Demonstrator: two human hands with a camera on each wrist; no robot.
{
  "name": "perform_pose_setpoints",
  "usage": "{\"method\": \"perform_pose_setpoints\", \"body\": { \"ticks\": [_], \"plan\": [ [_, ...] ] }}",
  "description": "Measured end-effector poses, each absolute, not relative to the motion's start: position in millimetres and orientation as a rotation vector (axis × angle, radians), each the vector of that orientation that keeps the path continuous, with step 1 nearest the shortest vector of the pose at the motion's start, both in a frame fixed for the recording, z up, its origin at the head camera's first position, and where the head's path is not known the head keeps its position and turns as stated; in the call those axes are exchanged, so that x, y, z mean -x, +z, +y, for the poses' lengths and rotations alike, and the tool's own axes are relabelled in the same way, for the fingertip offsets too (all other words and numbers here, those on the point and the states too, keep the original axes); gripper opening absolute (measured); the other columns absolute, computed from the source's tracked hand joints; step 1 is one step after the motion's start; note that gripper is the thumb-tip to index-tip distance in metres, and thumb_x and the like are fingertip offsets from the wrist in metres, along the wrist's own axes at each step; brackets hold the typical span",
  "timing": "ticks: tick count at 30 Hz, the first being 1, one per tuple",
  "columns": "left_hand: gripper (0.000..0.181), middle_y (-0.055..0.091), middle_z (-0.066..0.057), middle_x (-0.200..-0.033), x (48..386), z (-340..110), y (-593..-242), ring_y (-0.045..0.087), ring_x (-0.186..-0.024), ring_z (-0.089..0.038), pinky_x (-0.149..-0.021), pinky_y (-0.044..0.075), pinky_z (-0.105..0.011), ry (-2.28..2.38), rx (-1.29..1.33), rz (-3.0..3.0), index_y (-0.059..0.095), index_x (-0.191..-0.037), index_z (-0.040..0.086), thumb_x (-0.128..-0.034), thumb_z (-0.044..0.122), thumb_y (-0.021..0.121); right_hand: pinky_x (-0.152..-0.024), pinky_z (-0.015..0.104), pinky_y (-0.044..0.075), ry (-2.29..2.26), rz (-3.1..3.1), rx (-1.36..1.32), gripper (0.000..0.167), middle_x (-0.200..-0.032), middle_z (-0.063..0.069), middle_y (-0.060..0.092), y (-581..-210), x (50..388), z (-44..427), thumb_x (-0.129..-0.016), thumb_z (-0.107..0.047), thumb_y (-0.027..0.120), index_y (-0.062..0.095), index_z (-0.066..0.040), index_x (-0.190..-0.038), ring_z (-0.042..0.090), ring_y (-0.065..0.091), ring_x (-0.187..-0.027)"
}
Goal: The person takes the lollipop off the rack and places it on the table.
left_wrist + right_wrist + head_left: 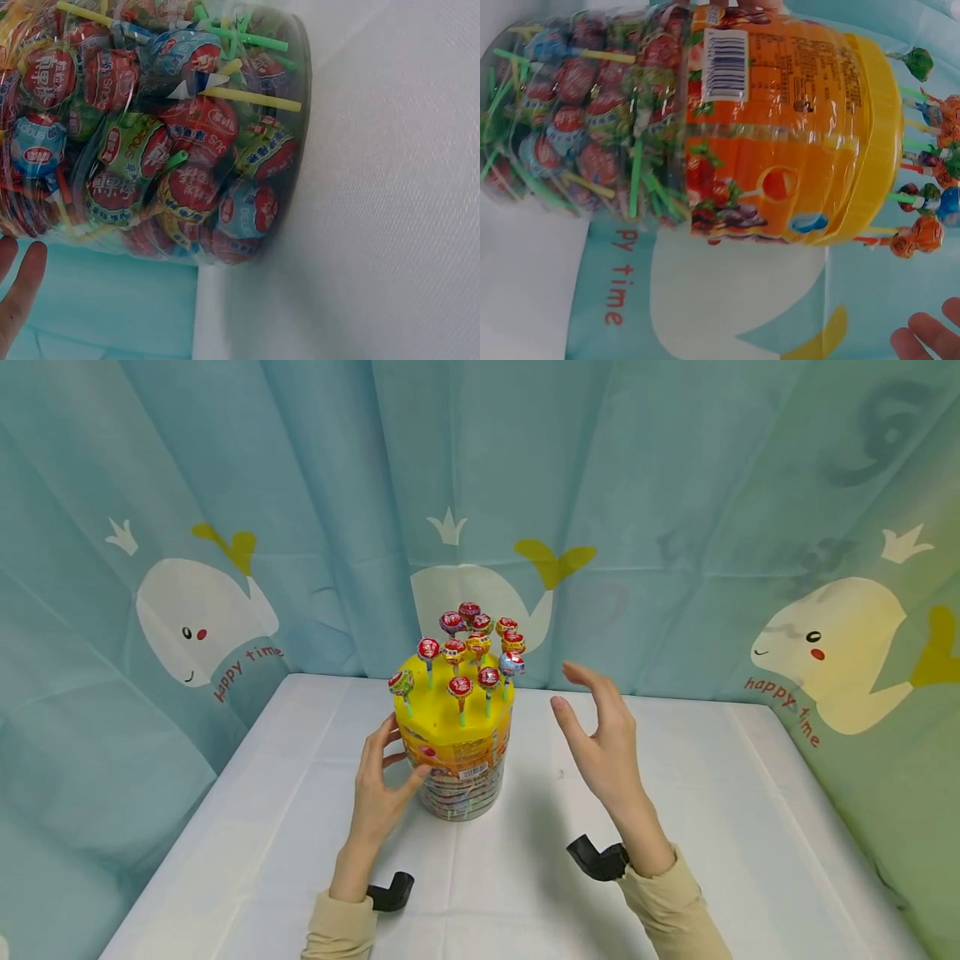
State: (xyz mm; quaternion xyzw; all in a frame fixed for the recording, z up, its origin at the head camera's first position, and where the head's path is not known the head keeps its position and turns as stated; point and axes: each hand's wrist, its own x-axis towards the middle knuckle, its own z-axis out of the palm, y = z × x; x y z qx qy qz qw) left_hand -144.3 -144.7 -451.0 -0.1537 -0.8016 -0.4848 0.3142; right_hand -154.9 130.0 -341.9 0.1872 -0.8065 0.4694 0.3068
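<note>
A clear plastic jar of lollipops (457, 793) stands upright on the white table, with a yellow lid (435, 710) and an orange label (780, 150). Several wrapped lollipops (461, 687) stand up from the lid on their sticks. My left hand (378, 793) holds the jar's left side, fingers around the side and thumb toward the front. To the right of the jar, my right hand (607, 743) is raised in the air, thumb and fingers apart, with nothing in it. The left wrist view shows more lollipops (135, 142) packed inside the jar.
A white cloth covers the table (720, 810). Behind it hangs a blue-green curtain (660, 485) printed with whales. A black wrist mount (600, 858) sits at the right wrist, and another black mount (392, 892) at the left.
</note>
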Motion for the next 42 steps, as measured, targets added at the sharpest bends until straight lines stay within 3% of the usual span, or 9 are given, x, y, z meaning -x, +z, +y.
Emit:
{"method": "perform_pose_setpoints", "body": {
  "ticks": [4, 8, 17, 24, 34, 38, 42],
  "plan": [
    [0.082, 0.046, -0.026, -0.135, 139, -138, -442, 0.047, -0.119, -0.017, -0.081, 0.054, -0.053, -1.296, 0.406, -2.102, 0.035, -0.144, -0.005, -0.0737, 0.001, 0.077, -0.103, 0.046, 0.041, 1.258, -2.105, -0.533, 0.043, -0.123, 0.011, 0.062, -339, 158, 124, -0.09, -0.008, 0.065, 0.055, -0.008, -0.132, 0.022, 0.056, -0.117],
    [0.077, 0.046, -0.029, -0.132, 130, -132, -426, 0.047, -0.118, -0.015, -0.082, 0.054, -0.047, -1.311, 0.407, -2.09, 0.036, -0.141, -0.008, -0.0748, -0.001, 0.075, -0.103, 0.045, 0.042, 1.282, -2.081, -0.561, 0.042, -0.121, 0.011, 0.062, -335, 160, 118, -0.09, -0.007, 0.065, 0.056, -0.008, -0.131, 0.022, 0.056, -0.116],
    [0.072, 0.047, -0.028, -0.132, 127, -133, -425, 0.044, -0.119, 0.0, -0.085, 0.055, -0.031, -1.311, 0.44, -2.047, 0.037, -0.142, -0.007, -0.0836, 0.015, 0.074, -0.098, 0.035, 0.047, 1.336, -2.007, -0.62, 0.041, -0.111, 0.012, 0.066, -335, 167, 103, -0.088, -0.005, 0.067, 0.057, -0.005, -0.128, 0.022, 0.06, -0.106],
    [0.072, 0.046, -0.029, -0.132, 129, -132, -427, 0.044, -0.12, -0.002, -0.086, 0.054, -0.032, -1.313, 0.444, -2.045, 0.037, -0.141, -0.007, -0.0827, 0.012, 0.074, -0.091, 0.028, 0.052, 1.402, -1.955, -0.647, 0.042, -0.103, 0.014, 0.067, -339, 171, 93, -0.086, -0.001, 0.067, 0.057, -0.004, -0.127, 0.025, 0.065, -0.096],
    [0.074, 0.046, -0.029, -0.131, 129, -131, -426, 0.046, -0.119, -0.01, -0.086, 0.054, -0.035, -1.31, 0.426, -2.057, 0.037, -0.141, -0.008, -0.08, 0.007, 0.075, -0.084, 0.026, 0.054, 1.484, -1.902, -0.601, 0.042, -0.093, 0.015, 0.066, -340, 175, 78, -0.085, 0.001, 0.068, 0.057, -0.004, -0.125, 0.023, 0.064, -0.086],
    [0.074, 0.046, -0.028, -0.131, 129, -131, -426, 0.046, -0.12, -0.008, -0.085, 0.054, -0.041, -1.308, 0.421, -2.064, 0.037, -0.142, -0.007, -0.0808, 0.009, 0.075, -0.082, 0.026, 0.054, 1.494, -1.886, -0.59, 0.04, -0.09, 0.014, 0.065, -341, 176, 74, -0.085, 0.003, 0.066, 0.056, -0.004, -0.124, 0.023, 0.063, -0.083],
    [0.072, 0.047, -0.029, -0.13, 128, -130, -426, 0.045, -0.119, -0.003, -0.085, 0.054, -0.038, -1.324, 0.43, -2.047, 0.037, -0.141, -0.008, -0.0821, 0.012, 0.075, -0.079, 0.024, 0.054, 1.484, -1.879, -0.584, 0.039, -0.088, 0.014, 0.064, -341, 176, 73, -0.085, 0.005, 0.064, 0.057, -0.004, -0.122, 0.022, 0.062, -0.08]
  ]
}}
